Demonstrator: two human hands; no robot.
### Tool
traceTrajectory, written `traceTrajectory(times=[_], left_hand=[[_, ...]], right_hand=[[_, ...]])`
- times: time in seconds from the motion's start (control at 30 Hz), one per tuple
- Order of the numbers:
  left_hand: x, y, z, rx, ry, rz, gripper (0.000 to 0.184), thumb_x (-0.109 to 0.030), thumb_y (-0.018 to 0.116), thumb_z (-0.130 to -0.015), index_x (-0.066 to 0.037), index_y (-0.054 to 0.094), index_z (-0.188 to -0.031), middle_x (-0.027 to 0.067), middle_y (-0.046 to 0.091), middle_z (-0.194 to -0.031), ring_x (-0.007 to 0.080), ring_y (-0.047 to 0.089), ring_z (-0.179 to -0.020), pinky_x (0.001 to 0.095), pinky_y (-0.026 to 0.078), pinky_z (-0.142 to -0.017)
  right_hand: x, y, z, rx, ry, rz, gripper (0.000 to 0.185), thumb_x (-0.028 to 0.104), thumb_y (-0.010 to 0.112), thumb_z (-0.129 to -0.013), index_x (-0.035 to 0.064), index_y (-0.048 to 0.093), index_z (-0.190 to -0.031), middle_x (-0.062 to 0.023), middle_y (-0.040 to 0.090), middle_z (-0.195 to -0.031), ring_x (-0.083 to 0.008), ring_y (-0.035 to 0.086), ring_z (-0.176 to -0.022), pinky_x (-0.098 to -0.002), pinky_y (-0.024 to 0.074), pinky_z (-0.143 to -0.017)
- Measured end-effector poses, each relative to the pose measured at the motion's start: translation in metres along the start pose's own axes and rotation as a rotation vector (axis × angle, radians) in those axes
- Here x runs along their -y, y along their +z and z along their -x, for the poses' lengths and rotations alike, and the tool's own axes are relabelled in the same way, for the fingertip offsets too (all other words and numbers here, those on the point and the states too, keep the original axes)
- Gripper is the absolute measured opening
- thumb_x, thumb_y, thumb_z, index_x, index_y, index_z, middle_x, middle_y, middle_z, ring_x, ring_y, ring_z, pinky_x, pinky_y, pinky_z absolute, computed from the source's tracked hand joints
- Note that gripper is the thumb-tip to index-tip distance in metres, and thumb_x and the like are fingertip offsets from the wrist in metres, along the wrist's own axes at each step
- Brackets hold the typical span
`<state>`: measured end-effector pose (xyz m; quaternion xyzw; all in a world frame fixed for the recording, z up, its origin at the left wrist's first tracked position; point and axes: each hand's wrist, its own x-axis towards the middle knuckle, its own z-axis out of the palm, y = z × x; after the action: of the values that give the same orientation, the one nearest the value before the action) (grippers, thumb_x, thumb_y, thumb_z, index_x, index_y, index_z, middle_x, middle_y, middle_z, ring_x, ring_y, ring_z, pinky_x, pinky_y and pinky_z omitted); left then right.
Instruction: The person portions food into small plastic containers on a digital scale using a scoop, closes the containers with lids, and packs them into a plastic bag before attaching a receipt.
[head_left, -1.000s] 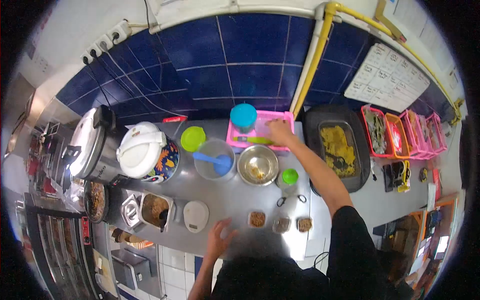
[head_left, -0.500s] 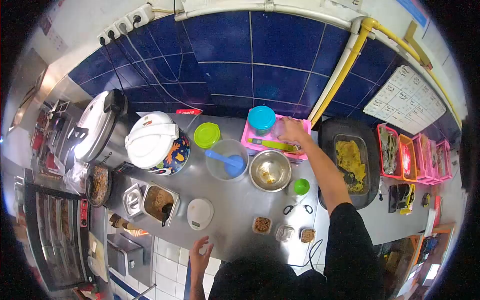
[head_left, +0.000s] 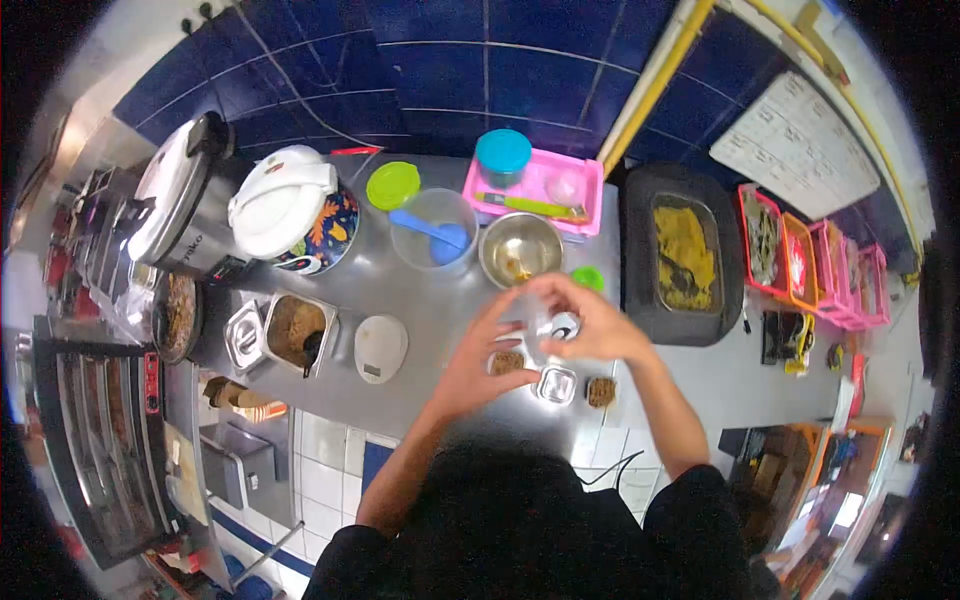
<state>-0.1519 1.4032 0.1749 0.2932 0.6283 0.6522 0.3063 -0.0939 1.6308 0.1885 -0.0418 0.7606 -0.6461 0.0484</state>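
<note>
In the head view, my right hand [head_left: 595,325] is closed around a clear plastic piece [head_left: 538,322], perhaps a small cup or lid; its exact shape is blurred. My left hand [head_left: 475,362] is beside it with fingers and thumb spread; whether its fingertips touch the plastic is unclear. Below the hands are a small tub of brown food [head_left: 508,364], partly covered by my left hand, a clear, silvery-looking small tub [head_left: 556,385] and another filled tub [head_left: 601,391]. Just beyond stand a steel bowl [head_left: 522,250] and a green-topped container [head_left: 588,278], partly hidden by my right hand.
A pink basket [head_left: 595,208] holds a blue-lidded jar [head_left: 503,155]. Left of it are a clear tub [head_left: 433,226] with a blue scoop, a white scale [head_left: 381,349] and a steel food pan [head_left: 300,335]. A black pan [head_left: 640,300] with yellow food stands right.
My right hand has come back from the pink basket to the front of the counter with the clear plastic piece. My left hand has risen to meet it. The view has tilted down.
</note>
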Motion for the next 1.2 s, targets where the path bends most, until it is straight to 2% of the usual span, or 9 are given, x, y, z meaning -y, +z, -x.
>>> traceTrajectory(times=[0.13, 0.43, 0.6, 0.67, 0.73, 0.77, 0.83, 0.93, 1.2], left_hand=[[0.019, 0.019, 0.007, 0.268, -0.106, 0.252, 0.084, -0.002, 0.080, -0.079, -0.016, 0.039, -0.151, 0.0096, 0.034, -0.153, 0.0278, 0.056, -0.123, 0.0399, 0.055, -0.098], [0.044, 0.039, 0.036, 0.383, -0.187, 0.414, 0.074, 0.009, 0.071, -0.083, -0.008, 0.041, -0.148, 0.0087, 0.043, -0.147, 0.0240, 0.054, -0.123, 0.0367, 0.056, -0.095], [0.062, 0.015, 0.034, 0.290, -0.243, 0.476, 0.077, -0.005, 0.079, -0.080, -0.006, 0.042, -0.147, 0.0100, 0.049, -0.144, 0.0229, 0.054, -0.124, 0.0405, 0.052, -0.099], [0.075, -0.001, 0.031, 0.230, -0.241, 0.482, 0.081, -0.010, 0.083, -0.077, -0.004, 0.042, -0.147, 0.0110, 0.050, -0.145, 0.0239, 0.054, -0.125, 0.0416, 0.050, -0.102], [0.095, -0.016, 0.022, 0.090, -0.148, -0.342, 0.083, -0.018, 0.087, -0.072, -0.004, 0.046, -0.143, 0.0135, 0.052, -0.143, 0.0253, 0.054, -0.126, 0.0416, 0.046, -0.106], [0.105, -0.019, 0.018, 0.085, -0.152, -0.343, 0.083, -0.018, 0.087, -0.072, -0.004, 0.046, -0.143, 0.0135, 0.052, -0.143, 0.0253, 0.054, -0.126, 0.0416, 0.046, -0.106], [0.122, -0.024, 0.010, 0.304, 0.110, -0.826, 0.085, -0.020, 0.088, -0.066, -0.004, 0.050, -0.140, 0.0161, 0.055, -0.138, 0.0311, 0.052, -0.128, 0.0434, 0.041, -0.109], [0.144, -0.015, 0.002, 0.441, 0.156, -0.952, 0.086, -0.018, 0.088, -0.062, -0.005, 0.051, -0.138, 0.0171, 0.055, -0.137, 0.0370, 0.048, -0.129, 0.0455, 0.037, -0.112], [0.174, -0.011, 0.001, 0.453, 0.056, -0.899, 0.083, -0.015, 0.087, -0.062, -0.008, 0.052, -0.137, 0.0138, 0.055, -0.139, 0.0352, 0.051, -0.128, 0.0435, 0.041, -0.110]], right_hand=[[-0.015, 0.043, 0.062, -0.188, 0.168, -0.096, 0.071, 0.017, 0.086, -0.071, 0.0045, 0.053, -0.133, -0.0062, 0.064, -0.113, -0.0173, 0.061, -0.106, -0.0328, 0.0496, -0.095], [-0.035, 0.076, 0.123, -0.337, 0.198, -0.292, 0.064, 0.010, 0.082, -0.077, 0.0033, 0.053, -0.134, -0.0066, 0.063, -0.115, -0.0159, 0.060, -0.107, -0.0337, 0.0498, -0.095], [-0.043, 0.082, 0.140, -0.491, 0.136, -0.547, 0.059, 0.006, 0.077, -0.082, 0.0019, 0.051, -0.135, -0.0053, 0.060, -0.123, -0.0150, 0.059, -0.110, -0.0309, 0.0483, -0.096], [-0.046, 0.082, 0.153, -0.503, 0.127, -0.541, 0.059, 0.013, 0.077, -0.084, 0.0013, 0.051, -0.137, -0.0061, 0.061, -0.125, -0.0156, 0.059, -0.113, -0.0310, 0.0465, -0.099], [-0.047, 0.083, 0.167, -0.602, 0.139, -0.546, 0.059, 0.019, 0.074, -0.086, 0.0013, 0.051, -0.137, -0.0077, 0.062, -0.126, -0.0171, 0.059, -0.115, -0.0324, 0.0446, -0.102], [-0.053, 0.084, 0.174, -0.644, 0.146, -0.523, 0.059, 0.021, 0.072, -0.086, 0.0008, 0.051, -0.137, -0.0095, 0.064, -0.125, -0.0185, 0.059, -0.117, -0.0339, 0.0436, -0.104], [-0.057, 0.086, 0.184, -0.677, 0.173, -0.546, 0.058, 0.019, 0.072, -0.086, 0.0005, 0.051, -0.137, -0.0102, 0.064, -0.124, -0.0190, 0.059, -0.117, -0.0340, 0.0434, -0.104], [-0.062, 0.089, 0.194, -0.712, 0.221, -0.569, 0.056, 0.016, 0.071, -0.086, -0.0002, 0.052, -0.136, -0.0110, 0.063, -0.126, -0.0197, 0.058, -0.119, -0.0341, 0.0432, -0.105], [-0.058, 0.100, 0.199, -0.733, 0.299, -0.598, 0.058, 0.018, 0.075, -0.086, 0.0003, 0.052, -0.136, -0.0095, 0.060, -0.128, -0.0197, 0.055, -0.123, -0.0330, 0.0415, -0.106]])
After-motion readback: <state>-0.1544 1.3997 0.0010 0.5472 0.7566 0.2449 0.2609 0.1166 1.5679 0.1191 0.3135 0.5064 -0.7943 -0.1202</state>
